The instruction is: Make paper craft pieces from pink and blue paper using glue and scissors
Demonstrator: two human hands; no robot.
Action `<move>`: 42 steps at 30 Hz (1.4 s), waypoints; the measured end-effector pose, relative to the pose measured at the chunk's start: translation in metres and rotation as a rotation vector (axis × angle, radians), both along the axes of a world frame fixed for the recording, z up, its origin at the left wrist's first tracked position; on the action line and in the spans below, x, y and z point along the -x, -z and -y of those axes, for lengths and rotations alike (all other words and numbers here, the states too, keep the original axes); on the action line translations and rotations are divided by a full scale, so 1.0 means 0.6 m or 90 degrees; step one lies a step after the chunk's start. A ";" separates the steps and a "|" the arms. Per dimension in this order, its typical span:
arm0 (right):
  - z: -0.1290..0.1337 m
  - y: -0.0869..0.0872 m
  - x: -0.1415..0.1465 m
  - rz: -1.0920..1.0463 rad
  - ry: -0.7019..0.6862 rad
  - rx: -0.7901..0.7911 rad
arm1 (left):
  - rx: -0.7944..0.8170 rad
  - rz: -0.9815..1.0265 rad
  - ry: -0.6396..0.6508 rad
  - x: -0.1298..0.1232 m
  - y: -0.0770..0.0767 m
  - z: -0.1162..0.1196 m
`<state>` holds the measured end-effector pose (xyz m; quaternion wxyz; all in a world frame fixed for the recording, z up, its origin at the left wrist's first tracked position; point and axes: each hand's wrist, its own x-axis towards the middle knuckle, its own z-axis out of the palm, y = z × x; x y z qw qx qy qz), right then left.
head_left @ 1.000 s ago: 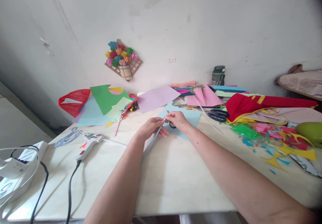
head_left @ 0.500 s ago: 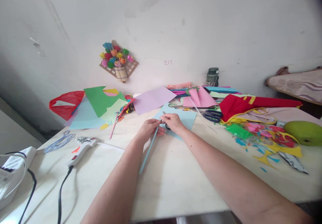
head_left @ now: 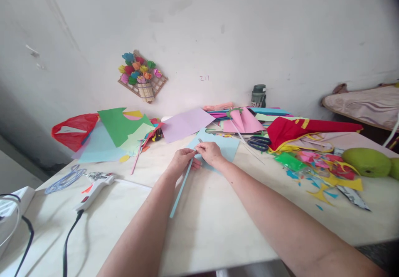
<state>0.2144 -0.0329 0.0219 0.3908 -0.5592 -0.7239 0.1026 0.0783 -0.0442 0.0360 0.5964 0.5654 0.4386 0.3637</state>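
My left hand (head_left: 183, 160) pinches the upper end of a narrow light blue paper strip (head_left: 181, 192), which slants down toward the table's front. Right beside it, my right hand (head_left: 209, 152) has its fingers closed at the same end of the strip. A small thin tip shows above the right fingers, too small to make out. Both hands are over a light blue sheet (head_left: 229, 146) with a cut edge. Where the fingertips meet, the detail is hidden.
A glue gun (head_left: 95, 192) with its cord lies at the left, near a power strip (head_left: 15, 202). Dark scissors (head_left: 259, 143), a red cloth (head_left: 286, 131), paper scraps (head_left: 321, 185) and a green fruit (head_left: 366, 162) are on the right. Coloured sheets (head_left: 187, 123) line the back.
The whole view has shifted a little, so the things on the table appear farther left. Both hands keep nearly the same pose around the strip's end.
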 end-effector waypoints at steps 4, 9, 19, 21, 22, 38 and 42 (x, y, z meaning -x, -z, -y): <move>0.010 -0.010 0.002 0.099 0.026 -0.016 | -0.004 -0.010 -0.017 -0.003 0.001 0.000; -0.001 -0.022 -0.029 0.123 0.097 0.013 | -0.023 0.011 -0.073 -0.001 -0.004 0.002; 0.001 0.008 -0.012 0.284 -0.027 0.263 | -0.082 0.207 -0.100 0.012 0.006 -0.012; 0.006 0.008 -0.005 0.280 -0.045 0.251 | -0.084 0.237 -0.102 0.013 0.009 -0.015; 0.008 0.007 -0.003 0.277 -0.051 0.242 | -0.085 0.247 -0.105 0.013 0.010 -0.016; -0.007 0.004 0.000 0.215 -0.112 0.076 | -0.046 0.306 -0.131 0.020 0.032 -0.035; -0.010 0.008 -0.015 0.264 0.061 0.180 | -0.061 0.294 -0.148 0.018 0.027 -0.031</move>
